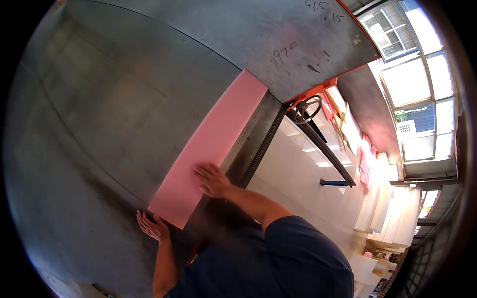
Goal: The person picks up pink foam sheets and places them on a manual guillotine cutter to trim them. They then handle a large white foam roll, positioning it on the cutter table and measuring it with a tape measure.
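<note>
A long, flat, pale-pink strip of foam-like material (213,139) lies slantwise on a broad, dark grey metal table (99,124), its near end toward the person and its far end at an upright grey metal panel (308,59) that bears handwritten marks.

The right hand (212,180) is on the strip, toward its near end and over its right-hand edge; it is flat and open, palm down, with the fingers slightly apart. How hard it presses cannot be told. The left hand (153,227) is at the strip's near left corner, open, with its fingers extended and its thumb toward the strip — whether it touches the edge is unclear.

Along the strip's right side runs a narrow, speckled grey band (241,139), and beyond that a black, toothed metal rail (263,145). Past the strip's far end, to the right, a round metal handwheel (308,110) sits below the panel's orange-red lower edge (318,90). Farther right of the strip are a pale, glossy floor (298,154), pink sheets (365,159), stacked cream-coloured blocks (397,218) and tall, bright windows (405,84). The person's dark navy shirt (308,253) fills the space on the strip's near side.
</note>
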Demonstrator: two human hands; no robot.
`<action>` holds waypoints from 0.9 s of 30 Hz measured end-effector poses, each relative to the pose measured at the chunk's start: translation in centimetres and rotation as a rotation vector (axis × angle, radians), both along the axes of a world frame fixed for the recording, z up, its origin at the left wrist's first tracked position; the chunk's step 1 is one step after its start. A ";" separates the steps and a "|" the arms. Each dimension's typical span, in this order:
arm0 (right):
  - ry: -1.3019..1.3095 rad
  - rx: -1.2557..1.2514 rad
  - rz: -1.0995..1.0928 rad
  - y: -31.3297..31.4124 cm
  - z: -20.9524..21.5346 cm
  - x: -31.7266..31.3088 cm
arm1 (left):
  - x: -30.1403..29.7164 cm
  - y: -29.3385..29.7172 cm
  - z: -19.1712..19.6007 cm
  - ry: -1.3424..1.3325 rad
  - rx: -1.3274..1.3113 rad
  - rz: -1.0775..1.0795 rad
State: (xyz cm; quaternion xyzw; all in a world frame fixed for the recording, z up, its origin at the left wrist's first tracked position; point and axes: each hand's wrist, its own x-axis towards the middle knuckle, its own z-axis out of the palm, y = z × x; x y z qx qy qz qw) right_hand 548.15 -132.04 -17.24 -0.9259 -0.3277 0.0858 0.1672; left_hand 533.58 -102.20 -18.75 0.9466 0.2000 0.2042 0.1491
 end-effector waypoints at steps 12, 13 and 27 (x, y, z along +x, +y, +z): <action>-0.249 0.055 0.045 -0.2 -3.5 0.8 | 0.2 -0.1 -2.0 -0.021 -0.078 0.074; -0.271 0.071 0.062 0.1 -3.3 0.9 | 0.1 -0.1 -2.0 -0.030 -0.080 0.098; -0.433 0.118 0.097 -0.7 -2.2 -0.4 | -1.7 -1.7 -2.0 -0.093 -0.019 0.136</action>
